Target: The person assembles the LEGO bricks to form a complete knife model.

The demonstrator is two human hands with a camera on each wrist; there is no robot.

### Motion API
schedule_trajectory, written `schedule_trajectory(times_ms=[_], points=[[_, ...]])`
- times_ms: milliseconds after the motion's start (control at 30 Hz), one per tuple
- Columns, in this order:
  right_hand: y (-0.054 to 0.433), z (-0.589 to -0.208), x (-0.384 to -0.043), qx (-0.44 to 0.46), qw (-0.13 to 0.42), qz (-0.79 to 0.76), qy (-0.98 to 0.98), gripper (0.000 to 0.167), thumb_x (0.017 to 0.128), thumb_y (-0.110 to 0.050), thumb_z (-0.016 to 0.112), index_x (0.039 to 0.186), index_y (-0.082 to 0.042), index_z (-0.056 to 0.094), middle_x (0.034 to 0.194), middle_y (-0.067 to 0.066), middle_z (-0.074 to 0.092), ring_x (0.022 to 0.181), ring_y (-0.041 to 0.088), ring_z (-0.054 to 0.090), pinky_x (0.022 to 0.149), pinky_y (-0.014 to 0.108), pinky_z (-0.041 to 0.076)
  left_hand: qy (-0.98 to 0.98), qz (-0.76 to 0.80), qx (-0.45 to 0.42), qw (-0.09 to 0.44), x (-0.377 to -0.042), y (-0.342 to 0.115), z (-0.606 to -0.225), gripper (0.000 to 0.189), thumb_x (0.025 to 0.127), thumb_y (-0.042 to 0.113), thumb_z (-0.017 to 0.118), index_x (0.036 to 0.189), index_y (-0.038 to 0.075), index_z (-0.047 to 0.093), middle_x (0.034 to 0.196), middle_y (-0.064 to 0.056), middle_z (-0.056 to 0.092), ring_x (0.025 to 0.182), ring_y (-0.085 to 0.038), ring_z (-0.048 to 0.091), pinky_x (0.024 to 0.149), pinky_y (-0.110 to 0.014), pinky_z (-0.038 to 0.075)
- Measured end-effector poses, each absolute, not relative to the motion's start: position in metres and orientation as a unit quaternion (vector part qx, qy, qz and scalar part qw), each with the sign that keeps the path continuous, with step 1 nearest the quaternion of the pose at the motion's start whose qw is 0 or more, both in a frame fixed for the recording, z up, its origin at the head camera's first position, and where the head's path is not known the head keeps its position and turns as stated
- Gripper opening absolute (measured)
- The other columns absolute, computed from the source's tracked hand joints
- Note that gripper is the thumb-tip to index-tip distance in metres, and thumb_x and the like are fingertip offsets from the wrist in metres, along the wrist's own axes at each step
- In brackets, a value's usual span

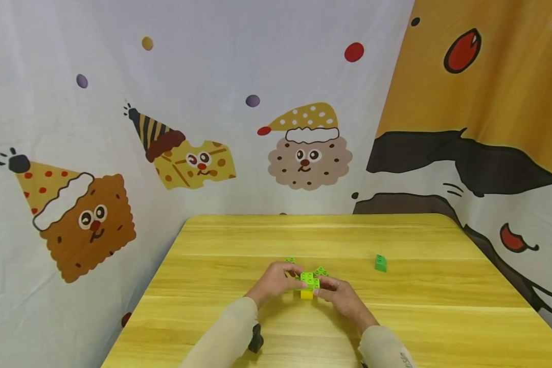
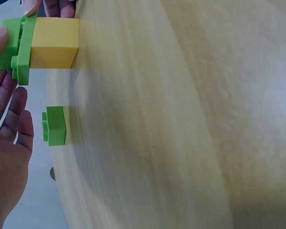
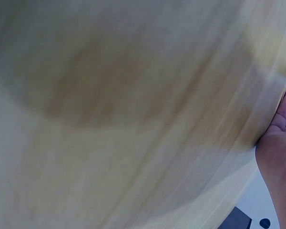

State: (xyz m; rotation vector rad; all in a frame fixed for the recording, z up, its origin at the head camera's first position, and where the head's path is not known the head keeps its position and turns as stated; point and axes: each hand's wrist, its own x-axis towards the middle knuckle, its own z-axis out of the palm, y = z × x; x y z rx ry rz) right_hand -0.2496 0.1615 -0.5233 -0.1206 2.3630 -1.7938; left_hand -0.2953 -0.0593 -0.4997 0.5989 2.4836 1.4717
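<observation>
From the head, both hands meet around a small stack of toy bricks (image 1: 310, 282). The left hand (image 1: 278, 281) grips it from one side with thumb and fingers, and the right hand (image 1: 342, 296) pinches it from the other, so the stack sits between the two sets of fingertips. Its lower part is a yellow block (image 1: 306, 295), with green pieces above. Just beyond the hands, a green triangular piece (image 1: 321, 271) shows its studs; another green piece (image 1: 290, 260) peeks out behind the left hand. Farther out, beyond and to the right of the right hand, a darker green brick (image 1: 381, 263) lies well apart on the worktop (image 1: 303, 230).

From the left wrist, the left thumb presses a green brick (image 2: 10, 40) mounted on a green plate (image 2: 26, 52), which is joined to the yellow block; the other left fingers spread beside it. Right-hand fingertips reach the plate from the opposite side. A small green block rests on the worktop near the left fingers.

From the right wrist, the right hand is cut off at the edge, its fingertips near a yellow sliver; the grip cannot be told here.
</observation>
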Motion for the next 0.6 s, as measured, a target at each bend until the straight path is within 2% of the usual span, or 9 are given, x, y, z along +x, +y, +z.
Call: schedule_trajectory(times_ms=[200,600], points=[[0.1615,-0.5251,-0.2504,-0.037,0.086,-0.606,0.790,0.048,0.092,-0.028,0.073,0.132,-0.004,0.063,0.125,0.014,0.065,0.111,0.026,0.061,0.088,0.043,0.050,0.836,0.499,0.211,0.092,-0.2927,-0.0596,-0.5009,0.023,0.083,0.030,0.083,0.103,0.023,0.075,0.097,0.006,0.064,0.090,-0.016,0.054,0.071,-0.032,0.048],[0.1616,-0.5238,-0.2508,-0.041,0.088,-0.605,0.790,0.047,0.092,-0.028,0.073,0.131,-0.004,0.064,0.124,0.013,0.065,0.109,0.025,0.061,0.087,0.043,0.050,0.808,0.539,0.209,0.108,-0.2916,-0.0593,-0.5056,0.025,0.085,0.030,0.080,0.108,0.022,0.072,0.099,0.007,0.065,0.094,-0.015,0.058,0.082,-0.034,0.047]])
